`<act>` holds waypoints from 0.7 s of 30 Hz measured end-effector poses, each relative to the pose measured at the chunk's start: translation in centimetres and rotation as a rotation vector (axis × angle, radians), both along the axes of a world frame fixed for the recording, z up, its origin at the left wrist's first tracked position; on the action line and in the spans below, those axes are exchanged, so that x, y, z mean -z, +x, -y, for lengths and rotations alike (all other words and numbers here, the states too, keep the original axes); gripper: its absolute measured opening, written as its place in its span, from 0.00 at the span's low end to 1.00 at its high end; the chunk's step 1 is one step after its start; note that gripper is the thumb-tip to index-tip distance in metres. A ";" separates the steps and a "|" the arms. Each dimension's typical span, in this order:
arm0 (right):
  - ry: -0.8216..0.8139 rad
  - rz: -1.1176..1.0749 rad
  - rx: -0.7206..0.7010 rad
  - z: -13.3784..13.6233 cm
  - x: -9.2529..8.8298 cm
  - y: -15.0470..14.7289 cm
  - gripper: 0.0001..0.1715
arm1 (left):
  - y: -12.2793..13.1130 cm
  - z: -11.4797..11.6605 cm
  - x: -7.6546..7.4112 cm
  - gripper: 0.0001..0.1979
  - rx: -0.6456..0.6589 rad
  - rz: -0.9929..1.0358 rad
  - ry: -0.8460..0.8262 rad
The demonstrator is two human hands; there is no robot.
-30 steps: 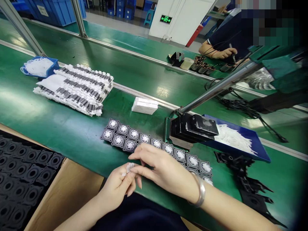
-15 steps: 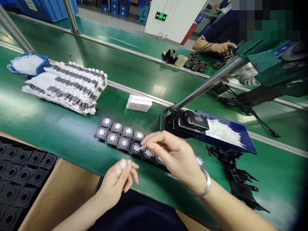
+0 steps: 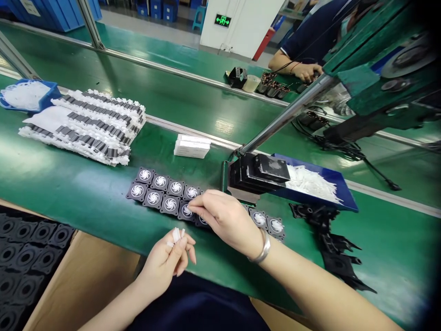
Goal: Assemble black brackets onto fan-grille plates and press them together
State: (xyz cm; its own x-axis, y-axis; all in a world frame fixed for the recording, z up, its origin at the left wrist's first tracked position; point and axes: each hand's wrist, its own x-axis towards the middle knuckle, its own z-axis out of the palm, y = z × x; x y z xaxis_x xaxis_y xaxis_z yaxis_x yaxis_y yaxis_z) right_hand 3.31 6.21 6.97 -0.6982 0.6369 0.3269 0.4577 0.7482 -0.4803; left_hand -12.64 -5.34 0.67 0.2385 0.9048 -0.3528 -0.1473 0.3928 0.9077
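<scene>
Two rows of square black plates [image 3: 170, 203], each with a white spiral vane piece in its middle, lie side by side on the green bench. My right hand [image 3: 223, 216], with a silver bangle at the wrist, is over the front row. Its thumb and fingers are pinched together at the white centre of one plate; whatever they hold is hidden. My left hand [image 3: 172, 253] is closer to the bench's front edge, closed around several small white plastic pieces [image 3: 177, 235] that stick out above the thumb.
A blue bin of white strips [image 3: 313, 184] and black metal blocks [image 3: 262, 172] stand behind right. Black brackets [image 3: 336, 248] lie on the right. Stacked white-and-black parts [image 3: 89, 124] are at left, a small white box [image 3: 192, 146] mid-bench. A co-worker's hand [image 3: 306, 72] is across.
My right hand has moved left and down onto a plate's centre, its fingers now closer together. My left hand keeps the white pieces, nearly still. The view has shifted slightly.
</scene>
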 end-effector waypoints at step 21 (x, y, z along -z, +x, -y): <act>0.107 0.215 -0.188 -2.3 -1.2 -4.0 0.12 | -0.2 -0.6 -0.1 0.22 0.038 -0.004 0.036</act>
